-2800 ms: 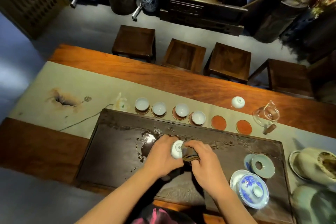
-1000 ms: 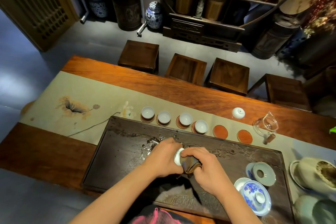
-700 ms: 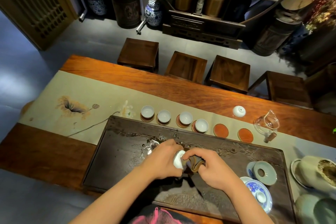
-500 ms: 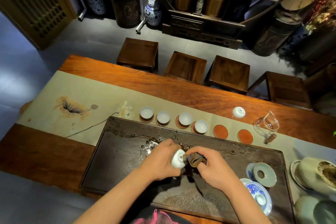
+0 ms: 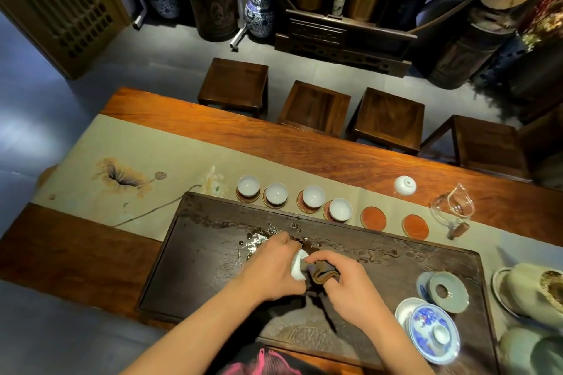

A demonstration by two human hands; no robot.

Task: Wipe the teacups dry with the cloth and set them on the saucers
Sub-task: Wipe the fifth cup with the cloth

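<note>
Centrally, white teacup (image 5: 297,265) tipped on its side over the dark tea tray (image 5: 195,259), left hand (image 5: 269,269) gripping it. Right hand (image 5: 344,281) clamps brown cloth (image 5: 321,272), pressed into cup's mouth. At 12 o'clock, four cups on saucers; two empty saucers (image 5: 373,218) at 1 o'clock, on the bench (image 5: 304,146).

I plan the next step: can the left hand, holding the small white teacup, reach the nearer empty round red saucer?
Probably yes. The left hand grips the white teacup, and only bare dark tray lies between it and the empty red saucer.
</note>
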